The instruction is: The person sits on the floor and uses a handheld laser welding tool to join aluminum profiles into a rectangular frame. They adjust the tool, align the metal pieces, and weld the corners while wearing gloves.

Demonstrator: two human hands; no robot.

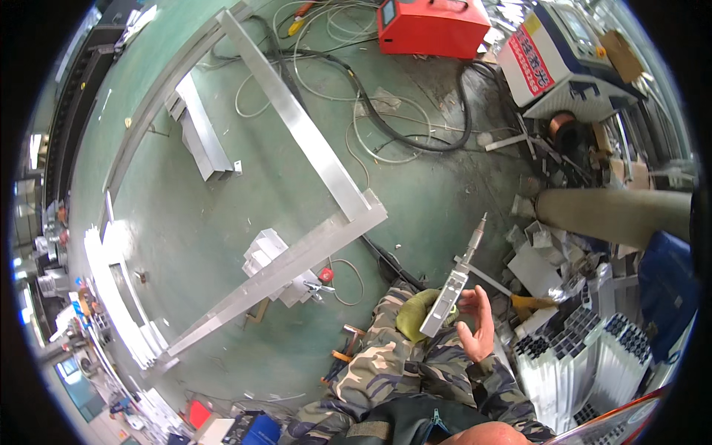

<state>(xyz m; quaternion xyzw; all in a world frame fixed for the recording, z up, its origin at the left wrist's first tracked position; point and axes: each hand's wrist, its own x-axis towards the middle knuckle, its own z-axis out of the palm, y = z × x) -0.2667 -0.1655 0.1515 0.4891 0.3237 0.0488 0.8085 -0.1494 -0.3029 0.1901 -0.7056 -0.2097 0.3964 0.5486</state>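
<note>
The person sits on the green floor (222,245) in camouflage clothes. The right hand (477,326) is bare, with its fingers apart and curled a little. It touches the side of a silver welding gun (454,285), but it is hard to tell if it really grips it. The gun points up and away, with its thin tip toward the big metal frame (311,156).

The left hand (415,311) wears a yellow-green glove and sits just behind the gun. The gun hides part of it, so it is hard to tell if it is closed or not.

The metal frame lies flat on the floor, in front of the person. Its corner is the part nearest the gun's tip. Past the far end of the frame stands a red machine box (430,26), and black and white cables (386,126) loop between the box and the frame. To the right of the frame, beside the right hand, lies a pile of white hollow bars (586,348). Their open ends look dark inside. Near the frame's corner, on the left, are small silver blocks (263,252).
</note>
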